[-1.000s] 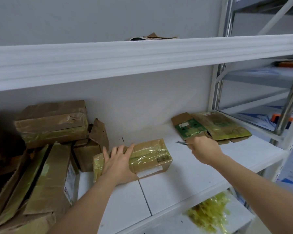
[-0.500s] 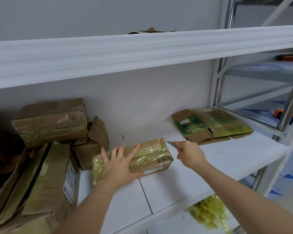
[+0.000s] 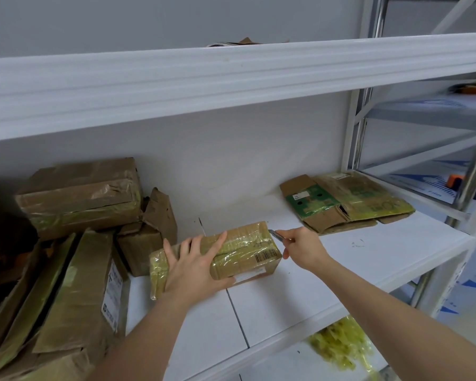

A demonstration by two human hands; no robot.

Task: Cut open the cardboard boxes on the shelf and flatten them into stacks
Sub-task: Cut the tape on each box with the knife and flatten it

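Left hand (image 3: 193,266) pressing taped box (image 3: 245,251), fingers spread; right hand (image 3: 304,247) gripping cutter (image 3: 276,234) at its end. Advisable: cutting shallow along seam, away from holding hand.

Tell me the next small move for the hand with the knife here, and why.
Probably draw the blade along the taped top seam of the small box. The right hand holds the knife with its tip at the box's far right top edge, the left hand presses the box down on the shelf, and its yellowish tape looks uncut.
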